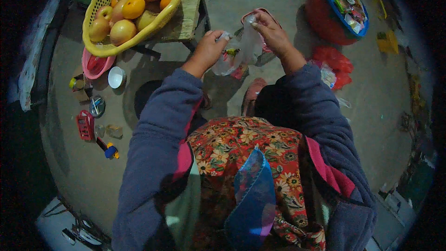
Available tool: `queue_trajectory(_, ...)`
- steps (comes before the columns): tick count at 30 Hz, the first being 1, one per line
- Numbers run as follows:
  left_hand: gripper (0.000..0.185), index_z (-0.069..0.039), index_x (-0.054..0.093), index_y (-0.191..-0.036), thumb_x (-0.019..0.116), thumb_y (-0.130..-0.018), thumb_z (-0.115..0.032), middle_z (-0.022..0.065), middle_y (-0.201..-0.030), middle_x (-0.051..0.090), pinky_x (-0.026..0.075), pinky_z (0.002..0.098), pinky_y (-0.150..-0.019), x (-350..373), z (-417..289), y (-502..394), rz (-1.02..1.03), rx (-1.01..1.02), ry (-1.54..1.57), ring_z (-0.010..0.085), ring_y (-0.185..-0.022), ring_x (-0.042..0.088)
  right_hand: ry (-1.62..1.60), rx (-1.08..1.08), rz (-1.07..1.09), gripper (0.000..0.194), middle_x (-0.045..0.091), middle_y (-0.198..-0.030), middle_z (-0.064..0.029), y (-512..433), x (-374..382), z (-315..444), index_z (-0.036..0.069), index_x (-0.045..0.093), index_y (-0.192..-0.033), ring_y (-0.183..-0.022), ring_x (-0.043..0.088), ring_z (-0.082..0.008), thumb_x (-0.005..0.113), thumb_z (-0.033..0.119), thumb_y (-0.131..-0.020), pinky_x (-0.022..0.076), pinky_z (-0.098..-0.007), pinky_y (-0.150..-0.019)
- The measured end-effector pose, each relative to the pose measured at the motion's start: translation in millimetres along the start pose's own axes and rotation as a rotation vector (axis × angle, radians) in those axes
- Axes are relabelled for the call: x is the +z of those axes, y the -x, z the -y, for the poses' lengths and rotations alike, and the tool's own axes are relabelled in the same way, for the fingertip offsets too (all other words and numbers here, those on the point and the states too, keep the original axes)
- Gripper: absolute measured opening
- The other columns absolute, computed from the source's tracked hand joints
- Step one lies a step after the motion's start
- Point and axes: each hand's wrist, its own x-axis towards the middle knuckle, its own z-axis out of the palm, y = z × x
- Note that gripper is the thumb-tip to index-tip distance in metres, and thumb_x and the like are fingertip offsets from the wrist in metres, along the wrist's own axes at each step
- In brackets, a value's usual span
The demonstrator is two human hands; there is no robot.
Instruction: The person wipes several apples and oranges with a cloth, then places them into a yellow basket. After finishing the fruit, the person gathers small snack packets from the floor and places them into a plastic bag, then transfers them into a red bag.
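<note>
Between my hands hangs a thin clear plastic bag (226, 63) with something small, red and green, in its lower part. My left hand (211, 47) pinches it at the top left. My right hand (272, 35) grips whitish plastic film (251, 42) at the upper right; whether this is the same bag or a second one I cannot tell. Behind my right hand, a pink basket (245, 16) stands on the floor, partly hidden by the hand and the film. Both hands are raised over the floor, in front of my knees.
A yellow plastic basket (161, 24) of apples and oranges rests on a wooden stool (191, 14) at upper left. Below it are a pink bowl (108, 63), a white bowl (116, 77) and a red basket (85, 125). At right stand a blue tray (366, 28) of packets and a red plastic bag (334, 63).
</note>
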Motion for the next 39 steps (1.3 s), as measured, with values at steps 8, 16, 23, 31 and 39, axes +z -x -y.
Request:
queue_trajectory(8, 0.022, -0.006, 0.059, -0.098, 0.059, -0.079, -0.015, 0.014, -0.089, 0.052, 0.044, 0.0399, -0.077, -22, -41, 25, 0.085, 0.458, -0.429, 0.0342, -0.088, 0.052, 0.174, 0.052, 0.172, 0.033, 0.056, -0.094, -0.0114, 25, 51, 45, 0.004, 0.047, -0.116, -0.087, 0.057, -0.0192, 0.052, 0.019, -0.088, 0.0474, -0.0333, -0.076)
queue_trajectory(16, 0.022, 0.0, 0.059, -0.098, 0.058, -0.086, -0.019, 0.0091, -0.084, 0.059, 0.044, 0.0276, -0.063, -29, -54, 21, 0.217, 0.056, 0.013, 0.0154, -0.072, 0.055, 0.034, -0.056, 0.346, 0.041, 0.062, -0.098, -0.0168, 20, 55, 66, 0.005, 0.055, -0.105, -0.092, 0.059, -0.0338, 0.063, 0.029, -0.073, 0.046, -0.0409, -0.077)
queue_trajectory(23, 0.019, 0.002, 0.059, -0.096, 0.053, -0.087, -0.013, 0.0085, -0.086, 0.056, 0.044, 0.0282, -0.073, -29, -59, 11, -0.047, 0.298, -0.004, 0.0174, -0.081, 0.055, 0.108, -0.041, 0.275, 0.016, 0.06, -0.083, -0.0142, 25, 56, 54, 0.003, 0.053, -0.095, -0.075, 0.057, -0.0245, 0.05, 0.011, -0.081, 0.0453, -0.0352, -0.071)
queue_trajectory(31, 0.013, -0.001, 0.059, -0.094, 0.058, -0.082, -0.006, 0.0052, -0.081, 0.059, 0.044, 0.0249, -0.063, -18, -36, 8, 0.079, 0.05, 0.053, 0.01, -0.069, 0.053, 0.061, 0.091, 0.149, 0.029, 0.059, -0.09, -0.0183, 23, 47, 57, 0.005, 0.043, -0.11, -0.082, 0.058, -0.0311, 0.043, 0.013, -0.082, 0.0446, -0.0385, -0.073)
queue_trajectory(39, 0.009, -0.004, 0.058, -0.085, 0.057, -0.087, -0.013, 0.0006, -0.072, 0.056, 0.043, 0.0217, -0.052, 0, -36, 4, -0.056, 0.005, 0.226, 0.0061, -0.061, 0.053, 0.322, 0.024, 0.473, 0.033, 0.062, -0.099, -0.0186, 9, 18, 56, 0.008, 0.051, -0.115, -0.091, 0.059, -0.0368, 0.044, 0.024, -0.087, 0.0452, -0.0433, -0.077)
